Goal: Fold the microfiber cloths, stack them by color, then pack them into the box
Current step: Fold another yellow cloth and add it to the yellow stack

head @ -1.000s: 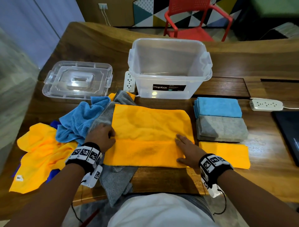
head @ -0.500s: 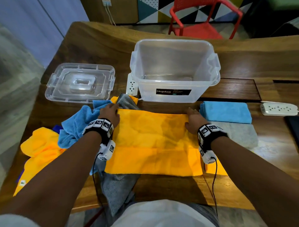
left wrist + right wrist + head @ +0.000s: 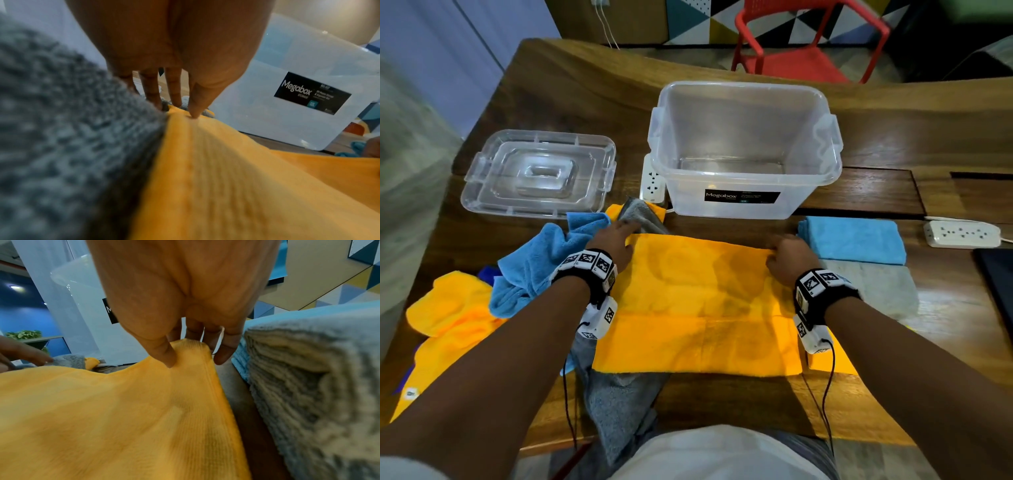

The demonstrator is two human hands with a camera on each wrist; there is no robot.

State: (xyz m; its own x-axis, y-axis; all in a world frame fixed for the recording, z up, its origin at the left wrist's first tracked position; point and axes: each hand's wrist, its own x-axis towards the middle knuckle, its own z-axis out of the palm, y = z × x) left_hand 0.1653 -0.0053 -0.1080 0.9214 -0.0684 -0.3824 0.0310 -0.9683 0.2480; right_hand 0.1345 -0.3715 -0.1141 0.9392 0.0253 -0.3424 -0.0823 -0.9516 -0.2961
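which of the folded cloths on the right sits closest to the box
The folded blue cloth. It lies at the far end of the row, just right of the clear box, while the folded grey cloth sits nearer the person behind it.

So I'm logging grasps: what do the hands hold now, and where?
Both pinch the yellow cloth: left hand at its far left corner, right hand at its far right corner.

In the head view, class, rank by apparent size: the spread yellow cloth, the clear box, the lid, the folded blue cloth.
1. spread yellow cloth
2. clear box, nearly as large
3. lid
4. folded blue cloth
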